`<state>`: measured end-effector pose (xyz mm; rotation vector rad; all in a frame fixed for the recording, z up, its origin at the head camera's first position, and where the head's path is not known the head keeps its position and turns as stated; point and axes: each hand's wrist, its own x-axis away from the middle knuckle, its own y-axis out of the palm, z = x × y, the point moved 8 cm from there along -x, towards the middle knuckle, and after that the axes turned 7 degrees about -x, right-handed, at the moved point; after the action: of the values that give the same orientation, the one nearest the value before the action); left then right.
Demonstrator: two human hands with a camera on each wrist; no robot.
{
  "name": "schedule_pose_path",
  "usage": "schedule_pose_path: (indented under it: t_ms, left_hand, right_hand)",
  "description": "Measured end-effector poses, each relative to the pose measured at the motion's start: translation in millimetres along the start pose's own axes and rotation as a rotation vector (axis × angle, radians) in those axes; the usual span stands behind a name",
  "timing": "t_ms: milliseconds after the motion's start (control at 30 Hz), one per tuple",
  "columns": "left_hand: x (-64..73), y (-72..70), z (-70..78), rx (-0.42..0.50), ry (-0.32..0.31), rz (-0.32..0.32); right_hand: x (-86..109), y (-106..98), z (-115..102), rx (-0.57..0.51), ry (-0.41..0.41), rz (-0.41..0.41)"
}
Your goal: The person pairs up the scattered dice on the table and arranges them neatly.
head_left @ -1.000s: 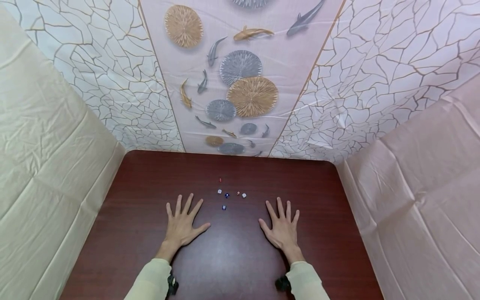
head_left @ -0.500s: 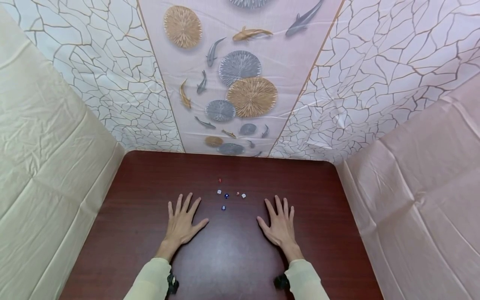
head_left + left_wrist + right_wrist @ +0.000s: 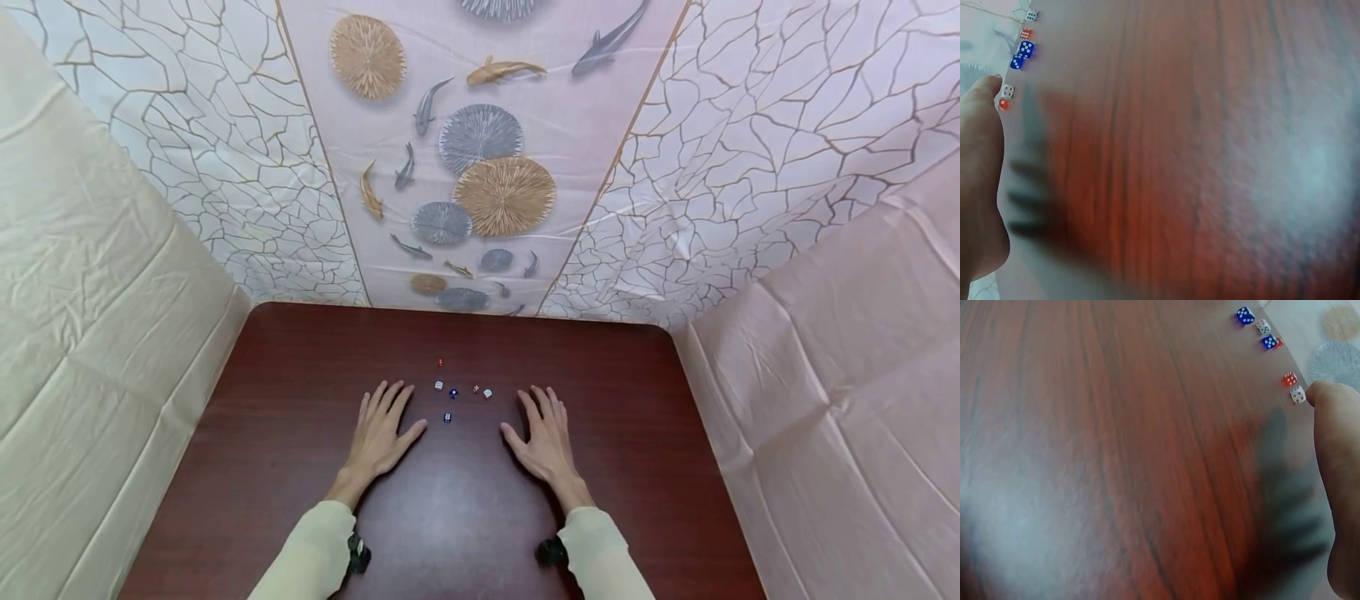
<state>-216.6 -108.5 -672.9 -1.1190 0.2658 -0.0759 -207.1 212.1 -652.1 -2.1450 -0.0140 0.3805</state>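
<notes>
Several small dice lie loosely grouped on the dark red-brown table (image 3: 465, 508). At the back is a red die (image 3: 441, 362), with a white die (image 3: 438, 385) and a blue die (image 3: 453, 393) in front of it. A second red die (image 3: 476, 389) and second white die (image 3: 487, 393) sit to the right; another blue die (image 3: 447, 417) is nearest the front. My left hand (image 3: 378, 435) is left of the dice, palm down, fingers extended, holding nothing. Opposite it, my right hand (image 3: 546, 442) is likewise extended and holds nothing. Finger shadows appear on the table in both wrist views.
A patterned curtain (image 3: 495, 267) hangs behind the table's far edge. Pale cloth walls (image 3: 112, 333) flank the left side and a pinkish cloth (image 3: 825, 375) the right. Dark wrist devices (image 3: 358, 553) sit at the sleeve cuffs.
Both hands have moved inward toward the dice, and their spread fingers have drawn closer together. The dice stay where they were.
</notes>
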Motion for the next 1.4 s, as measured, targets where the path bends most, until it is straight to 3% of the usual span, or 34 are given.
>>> schedule_pose_path:
  t_ms: [433,867,1200,1400]
  left_hand:
    - [-19.6,5.4,8.9,0.041,0.025,0.037]
    - [-42.7,3.4,17.2,0.088,0.08,0.093]
    - [-56.9,5.1,17.9,0.102,0.116,0.064]
    - [-61.7,4.4,22.4,0.118,0.116,0.077]
  right_hand:
    - [-12.5,7.6,-14.4,-0.11,-0.029,0.041]
    - [-25.9,10.3,-21.8,-0.167,-0.073,0.154]
    - [-36.9,17.4,-20.2,-0.208,0.014,0.106]
    - [-37.6,23.2,-16.5,-0.205,-0.001,0.15]
